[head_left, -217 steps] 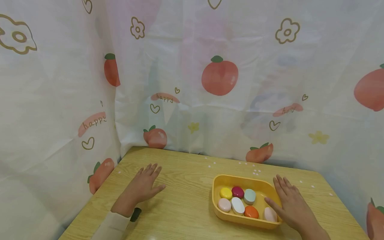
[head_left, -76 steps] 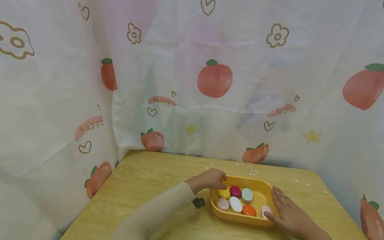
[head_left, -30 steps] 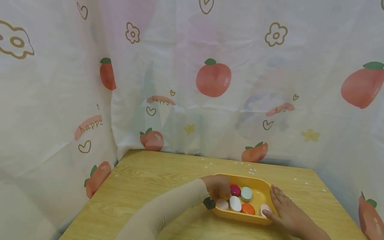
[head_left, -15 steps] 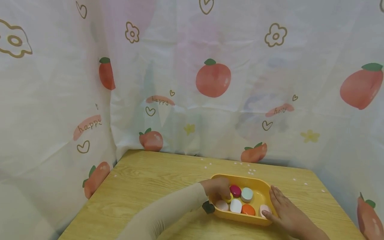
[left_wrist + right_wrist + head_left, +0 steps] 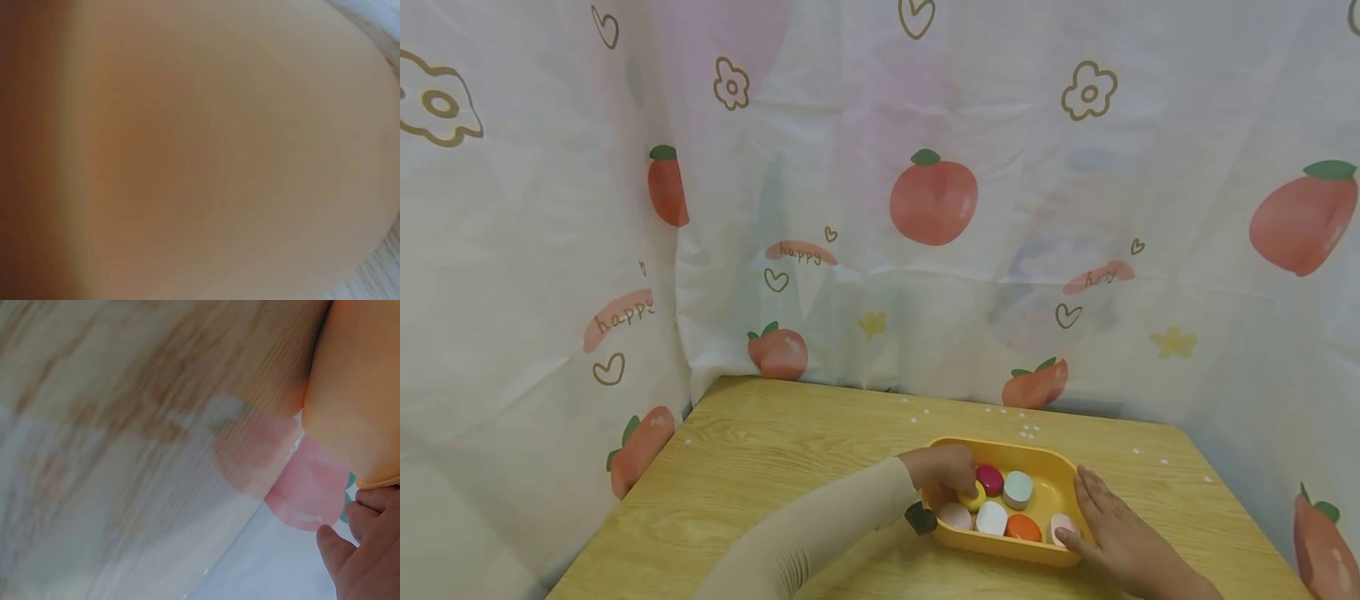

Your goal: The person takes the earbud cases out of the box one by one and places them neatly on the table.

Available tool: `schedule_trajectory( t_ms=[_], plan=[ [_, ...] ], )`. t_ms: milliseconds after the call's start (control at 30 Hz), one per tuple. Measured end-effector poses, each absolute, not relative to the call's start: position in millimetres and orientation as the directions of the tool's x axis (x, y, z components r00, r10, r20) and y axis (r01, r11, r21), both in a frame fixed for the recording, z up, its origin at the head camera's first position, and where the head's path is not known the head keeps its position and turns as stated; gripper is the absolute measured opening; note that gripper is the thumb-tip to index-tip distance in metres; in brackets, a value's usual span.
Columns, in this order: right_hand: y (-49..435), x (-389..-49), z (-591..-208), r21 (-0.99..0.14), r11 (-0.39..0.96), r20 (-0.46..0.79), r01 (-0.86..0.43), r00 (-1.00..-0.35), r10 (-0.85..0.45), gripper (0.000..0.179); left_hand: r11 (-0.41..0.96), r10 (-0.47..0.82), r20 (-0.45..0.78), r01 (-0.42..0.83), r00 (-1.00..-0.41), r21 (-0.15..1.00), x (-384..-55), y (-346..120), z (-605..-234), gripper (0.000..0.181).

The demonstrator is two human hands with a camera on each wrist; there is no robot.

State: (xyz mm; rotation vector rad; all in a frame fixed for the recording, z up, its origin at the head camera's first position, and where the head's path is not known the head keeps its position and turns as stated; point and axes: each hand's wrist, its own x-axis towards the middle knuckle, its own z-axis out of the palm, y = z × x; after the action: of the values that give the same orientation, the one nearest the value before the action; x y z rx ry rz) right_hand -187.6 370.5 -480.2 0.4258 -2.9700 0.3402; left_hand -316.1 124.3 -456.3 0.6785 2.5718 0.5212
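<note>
A yellow-orange tray [image 5: 1015, 552] with rounded corners holds several smooth, rounded pieces. My left hand [image 5: 943, 467] reaches over its left end, fingers bent down onto a yellow disc [image 5: 974, 500]; the thumb is hidden. Close around the disc lie a dark red disc [image 5: 990, 479], a white oval piece [image 5: 992, 518] and a pale pink piece [image 5: 956, 516]. My right hand [image 5: 1120, 525] lies along the tray's right end with straight fingers, the thumb over the rim by another pink piece [image 5: 1062, 527]. The tray's wall [image 5: 250, 156] fills most of the left wrist view.
A pale green disc [image 5: 1018, 489] and an orange disc [image 5: 1023, 527] also sit in the tray. White specks [image 5: 1028, 430] dot the wooden table [image 5: 790, 442] behind it. A fruit-printed curtain [image 5: 850, 167] encloses the back and sides.
My left hand has come from the table's left side into the tray. The yellow disc has shifted right and toward me, beside the white piece. The right hand stays at the tray's right end.
</note>
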Motion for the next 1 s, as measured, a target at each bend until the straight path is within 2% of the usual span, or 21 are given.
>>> schedule_trajectory(
  t_ms=[200, 400, 833, 1000],
  plan=[
    [371, -188, -482, -0.217, 0.937, 0.135, -0.275, -0.959, -0.25, 0.084, 0.79, 0.555, -0.285, 0.387, -0.781, 0.476, -319, 123, -460, 0.025],
    [372, -190, -482, -0.211, 0.938, 0.128, -0.275, -0.959, -0.253, 0.084, 0.755, 0.559, -0.294, 0.328, -0.775, 0.568, -325, 120, -454, 0.01],
    [371, -188, -481, -0.209, 0.935, 0.155, -0.288, -0.953, -0.259, 0.082, 0.612, 0.616, -0.272, 0.232, -0.739, 0.756, -330, 106, -447, 0.036],
    [371, -188, -482, -0.201, 0.935, 0.158, -0.292, -0.952, -0.263, 0.082, 0.462, 0.668, -0.243, 0.136, -0.704, 0.877, -329, 98, -449, 0.033]
  ],
)
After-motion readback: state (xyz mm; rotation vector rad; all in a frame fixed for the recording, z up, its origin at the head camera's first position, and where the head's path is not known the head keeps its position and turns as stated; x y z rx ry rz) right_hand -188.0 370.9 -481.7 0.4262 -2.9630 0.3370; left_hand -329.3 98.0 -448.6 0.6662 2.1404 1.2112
